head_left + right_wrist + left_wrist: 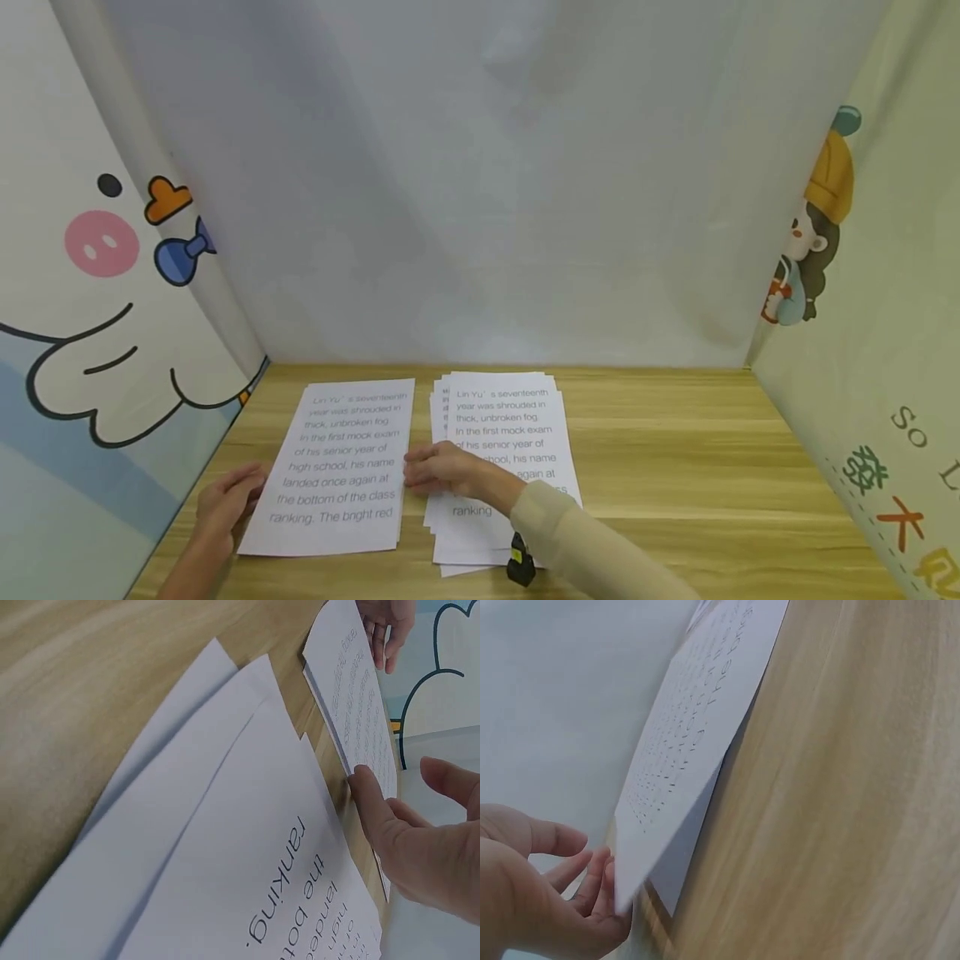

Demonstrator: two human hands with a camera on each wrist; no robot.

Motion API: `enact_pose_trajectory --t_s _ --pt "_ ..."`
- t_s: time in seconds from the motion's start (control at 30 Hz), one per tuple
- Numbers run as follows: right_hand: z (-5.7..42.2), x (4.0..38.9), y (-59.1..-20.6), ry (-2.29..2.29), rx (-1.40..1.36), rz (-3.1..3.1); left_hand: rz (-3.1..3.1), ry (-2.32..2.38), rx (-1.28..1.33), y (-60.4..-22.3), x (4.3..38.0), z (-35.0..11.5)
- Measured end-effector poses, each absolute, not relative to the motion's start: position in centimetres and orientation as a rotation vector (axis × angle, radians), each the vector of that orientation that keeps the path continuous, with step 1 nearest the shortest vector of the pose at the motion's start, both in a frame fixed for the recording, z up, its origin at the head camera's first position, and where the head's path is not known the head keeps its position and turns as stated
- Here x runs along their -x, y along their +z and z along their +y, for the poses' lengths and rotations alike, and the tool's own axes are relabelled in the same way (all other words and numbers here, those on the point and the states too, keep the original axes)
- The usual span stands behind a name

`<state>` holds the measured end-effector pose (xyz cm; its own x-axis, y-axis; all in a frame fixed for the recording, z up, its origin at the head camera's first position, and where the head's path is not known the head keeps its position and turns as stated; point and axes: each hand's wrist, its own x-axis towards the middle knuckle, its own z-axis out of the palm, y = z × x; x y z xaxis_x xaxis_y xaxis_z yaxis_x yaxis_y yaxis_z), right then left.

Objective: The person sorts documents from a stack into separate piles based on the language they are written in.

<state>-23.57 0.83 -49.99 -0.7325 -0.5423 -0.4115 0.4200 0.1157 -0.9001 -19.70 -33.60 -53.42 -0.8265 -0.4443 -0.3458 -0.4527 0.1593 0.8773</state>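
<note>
A wood-grained tabletop (pixel 675 467) carries printed paper in two places: on the left, a fairly neat stack (pixel 337 467); near it but apart, a looser pile (pixel 510 425) with staggered edges. The sheet count is hard to tell.

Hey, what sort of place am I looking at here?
Probably a small, makeshift tabletop booth, perhaps indoors. A wood-grain tabletop is closed in behind by a plain pale backdrop and at both sides by cartoon-printed panels. What lies beyond them doesn't show.
</note>
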Motion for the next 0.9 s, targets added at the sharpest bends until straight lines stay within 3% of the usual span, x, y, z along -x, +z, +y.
enact_pose_trajectory --t_s 0.4,0.9 --pt "4.1 23.5 -48.7 -1.634 0.199 1.718 2.408 1.743 0.812 -51.6 19.5 -30.1" --pt "12.4 24.8 -48.6 -1.649 0.1 1.924 2.378 1.678 0.319 -50.5 20.2 -23.1"
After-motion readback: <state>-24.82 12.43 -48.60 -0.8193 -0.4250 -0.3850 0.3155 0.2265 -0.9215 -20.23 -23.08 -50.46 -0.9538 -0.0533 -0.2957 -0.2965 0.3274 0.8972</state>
